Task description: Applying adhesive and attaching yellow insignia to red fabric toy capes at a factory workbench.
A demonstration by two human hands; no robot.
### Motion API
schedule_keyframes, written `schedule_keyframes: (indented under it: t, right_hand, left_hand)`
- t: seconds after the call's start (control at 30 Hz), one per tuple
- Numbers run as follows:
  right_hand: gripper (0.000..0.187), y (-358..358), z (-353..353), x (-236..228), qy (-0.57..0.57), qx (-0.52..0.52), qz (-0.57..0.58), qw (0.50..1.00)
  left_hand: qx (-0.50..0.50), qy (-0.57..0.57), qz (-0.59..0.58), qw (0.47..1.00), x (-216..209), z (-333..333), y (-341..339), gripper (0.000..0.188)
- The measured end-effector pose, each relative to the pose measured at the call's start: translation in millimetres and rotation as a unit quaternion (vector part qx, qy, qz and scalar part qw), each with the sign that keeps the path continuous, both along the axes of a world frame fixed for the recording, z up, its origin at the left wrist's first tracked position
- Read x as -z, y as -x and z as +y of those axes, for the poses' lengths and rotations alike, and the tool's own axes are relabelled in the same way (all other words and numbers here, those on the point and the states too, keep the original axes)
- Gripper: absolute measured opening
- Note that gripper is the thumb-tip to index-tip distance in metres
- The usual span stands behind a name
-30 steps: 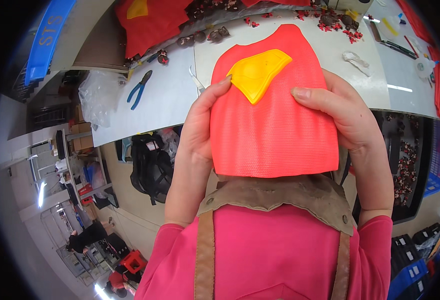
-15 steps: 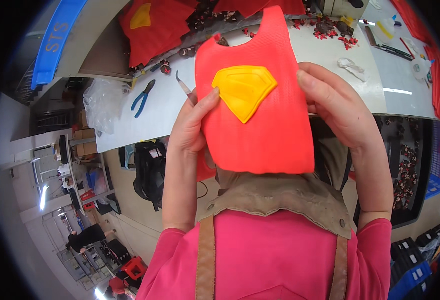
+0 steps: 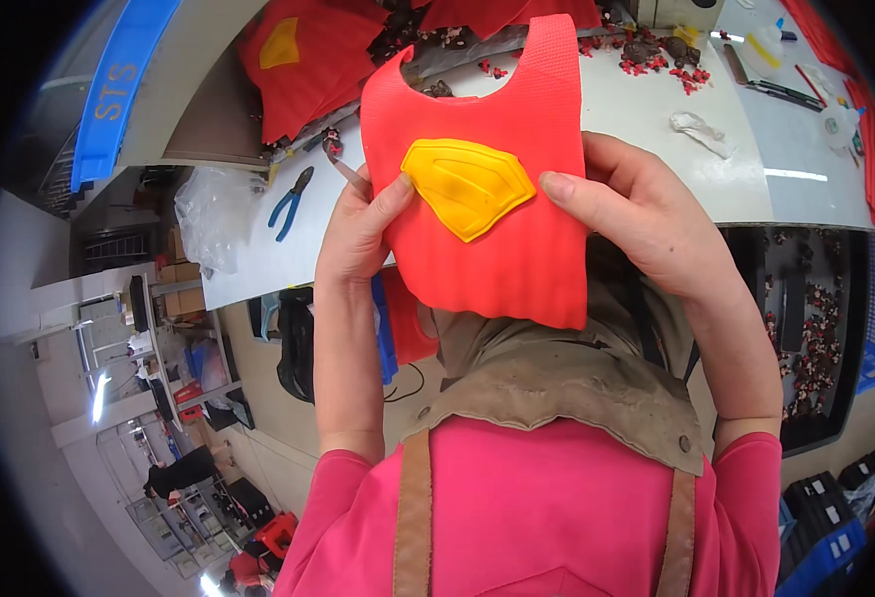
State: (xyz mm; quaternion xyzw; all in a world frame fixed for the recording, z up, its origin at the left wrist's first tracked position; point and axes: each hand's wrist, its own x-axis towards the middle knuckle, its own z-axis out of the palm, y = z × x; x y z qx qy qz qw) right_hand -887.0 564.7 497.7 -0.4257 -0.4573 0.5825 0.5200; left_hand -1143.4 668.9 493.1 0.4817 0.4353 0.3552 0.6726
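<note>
A red, soft-looking cape piece (image 3: 492, 274), shaped like a bib with a curved neck notch, is held up in front of me. On its face sits a raised yellow shield emblem (image 3: 465, 187). My left hand (image 3: 358, 234) grips its left edge, the thumb on top beside the emblem's left corner. Bent-tipped metal tweezers (image 3: 351, 177) stick out from that same hand. The right edge is in my right hand (image 3: 642, 209), with the thumb in front near the emblem and the other fingers behind the piece. The cape's lower edge hangs in gentle waves.
Blue-handled pliers (image 3: 290, 204) and a clear plastic bag (image 3: 209, 214) lie on the white table's left. More red capes (image 3: 308, 75) are piled behind. Small dark and red parts (image 3: 661, 65), a crumpled tissue (image 3: 699, 132) and a bottle (image 3: 762, 48) are at right. Below stands a parts tray (image 3: 806, 338).
The cape has shifted left and slightly upward at its lower edge, which now ripples. My right thumb has slid inward and down, closer to the emblem. Both hands keep hold.
</note>
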Motion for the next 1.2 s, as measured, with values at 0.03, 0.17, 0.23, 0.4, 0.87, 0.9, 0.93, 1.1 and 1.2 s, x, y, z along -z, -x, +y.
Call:
schedule_keyframes:
  t: [0.03, 0.17, 0.23, 0.4, 0.87, 0.9, 0.93, 1.1, 1.2]
  right_hand:
    - [0.041, 0.9, -0.2, -0.2, 0.001, 0.000, 0.001, 1.000]
    - [0.037, 6.3, -3.7, -7.6, -0.011, -0.012, 0.080, 0.997]
    - [0.036, 7.2, -4.0, -7.5, 0.001, -0.017, 0.116, 0.993]
    - [0.039, 6.6, -4.8, -5.1, 0.017, -0.030, 0.142, 0.989]
    - [0.036, 9.7, -7.8, -2.3, -0.026, 0.010, 0.003, 1.000]
    - [0.033, 9.5, -8.9, -2.0, -0.016, -0.001, 0.005, 1.000]
    - [0.033, 10.3, -9.8, -1.9, -0.016, -0.001, 0.005, 1.000]
    - [0.029, 13.2, -12.4, 0.5, -0.029, -0.017, 0.073, 0.997]
    - [0.028, 12.9, -14.0, -0.3, -0.025, -0.020, 0.089, 0.995]
  left_hand:
    - [0.004, -0.002, -0.002, 1.000, 0.6, 0.9, 0.6, 0.050]
    - [0.001, 0.007, 0.009, 1.000, -0.9, 3.9, -0.6, 0.052]
    - [0.024, 0.025, -0.006, 0.999, 0.7, 7.8, -4.8, 0.055]
    - [0.033, 0.031, 0.008, 0.999, 7.3, 18.4, -8.3, 0.058]
    - [0.093, 0.002, 0.027, 0.995, 8.8, 29.3, 1.8, 0.059]
    - [0.102, -0.006, 0.030, 0.994, 9.2, 29.1, 3.0, 0.060]
    - [0.112, -0.014, 0.032, 0.993, 9.1, 29.2, 3.2, 0.060]
    - [0.108, -0.008, 0.031, 0.994, 14.7, 29.5, -0.2, 0.061]
    - [0.107, -0.001, 0.027, 0.994, 16.6, 30.4, -1.0, 0.063]
